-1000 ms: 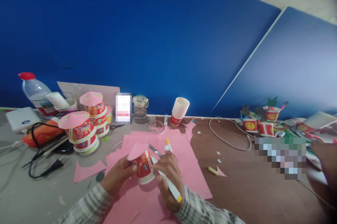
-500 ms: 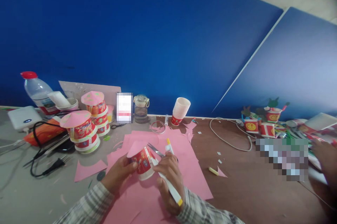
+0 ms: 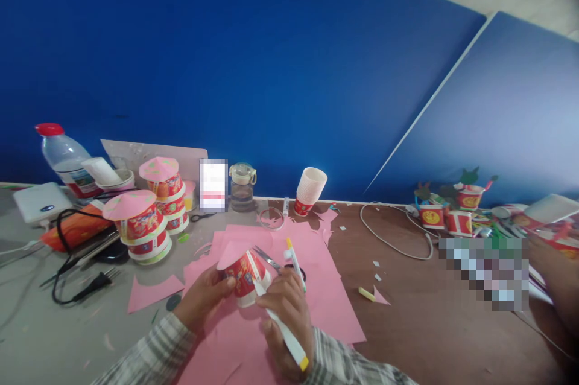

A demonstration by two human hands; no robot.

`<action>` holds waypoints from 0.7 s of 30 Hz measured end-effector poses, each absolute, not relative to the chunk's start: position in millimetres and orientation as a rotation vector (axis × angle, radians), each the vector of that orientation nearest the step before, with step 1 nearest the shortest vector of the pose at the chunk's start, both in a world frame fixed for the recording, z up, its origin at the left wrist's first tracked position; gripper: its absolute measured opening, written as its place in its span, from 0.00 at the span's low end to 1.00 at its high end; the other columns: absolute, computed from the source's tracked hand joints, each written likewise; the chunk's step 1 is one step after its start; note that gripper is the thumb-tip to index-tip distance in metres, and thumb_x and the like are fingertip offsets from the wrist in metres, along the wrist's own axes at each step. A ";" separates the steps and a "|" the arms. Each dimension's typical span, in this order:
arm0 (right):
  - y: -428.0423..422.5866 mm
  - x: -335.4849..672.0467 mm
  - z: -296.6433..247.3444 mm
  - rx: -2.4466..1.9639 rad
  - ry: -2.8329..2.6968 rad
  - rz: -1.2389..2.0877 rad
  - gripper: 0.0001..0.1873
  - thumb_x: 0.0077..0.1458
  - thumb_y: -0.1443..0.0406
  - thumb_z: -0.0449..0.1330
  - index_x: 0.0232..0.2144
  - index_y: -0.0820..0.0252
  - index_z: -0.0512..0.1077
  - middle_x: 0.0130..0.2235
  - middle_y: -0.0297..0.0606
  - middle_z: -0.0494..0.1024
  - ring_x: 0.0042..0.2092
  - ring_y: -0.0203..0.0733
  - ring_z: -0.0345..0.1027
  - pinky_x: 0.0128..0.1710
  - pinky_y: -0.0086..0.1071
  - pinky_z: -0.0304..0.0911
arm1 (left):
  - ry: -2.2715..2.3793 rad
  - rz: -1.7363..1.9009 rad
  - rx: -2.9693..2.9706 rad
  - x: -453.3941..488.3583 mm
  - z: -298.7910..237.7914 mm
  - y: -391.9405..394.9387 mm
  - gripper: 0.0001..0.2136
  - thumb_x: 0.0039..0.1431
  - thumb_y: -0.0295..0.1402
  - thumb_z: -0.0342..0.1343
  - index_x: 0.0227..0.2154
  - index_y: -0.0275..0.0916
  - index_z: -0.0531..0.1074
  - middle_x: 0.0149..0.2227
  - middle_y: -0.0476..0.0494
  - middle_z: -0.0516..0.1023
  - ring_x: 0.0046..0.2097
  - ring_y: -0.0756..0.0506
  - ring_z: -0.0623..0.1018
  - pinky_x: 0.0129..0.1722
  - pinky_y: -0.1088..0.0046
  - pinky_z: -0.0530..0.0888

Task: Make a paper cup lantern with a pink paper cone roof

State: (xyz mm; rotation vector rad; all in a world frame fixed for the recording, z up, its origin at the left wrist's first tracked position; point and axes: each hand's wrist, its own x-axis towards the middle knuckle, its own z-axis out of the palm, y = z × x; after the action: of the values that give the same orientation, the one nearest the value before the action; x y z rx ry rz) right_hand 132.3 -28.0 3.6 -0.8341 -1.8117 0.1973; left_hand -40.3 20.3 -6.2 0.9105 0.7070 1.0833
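Item: red cup over pink paper. Left hand fingers wrapped round it; right hand fingers pinching pen against it. Best kept steady, lightly gripped.

Far left on the bench we see a water bottle; right of it stand a glass jar and stacked white cups.
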 end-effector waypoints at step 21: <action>-30.2 130.5 3.3 -0.830 -1.844 0.174 0.13 0.58 0.58 0.49 0.34 0.55 0.72 0.28 0.33 0.72 0.31 0.45 0.69 0.47 0.50 0.58 | 0.721 1.090 0.930 -41.0 -10.8 20.4 0.16 0.36 0.34 0.61 0.32 0.34 0.72 0.26 0.42 0.78 0.31 0.39 0.74 0.30 0.62 0.70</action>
State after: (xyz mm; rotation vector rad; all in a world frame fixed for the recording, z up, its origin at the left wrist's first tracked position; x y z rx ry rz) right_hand 130.5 -30.2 3.3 -0.8300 -1.8437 0.1743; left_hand -41.0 20.4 -10.8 0.9296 0.7210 1.0903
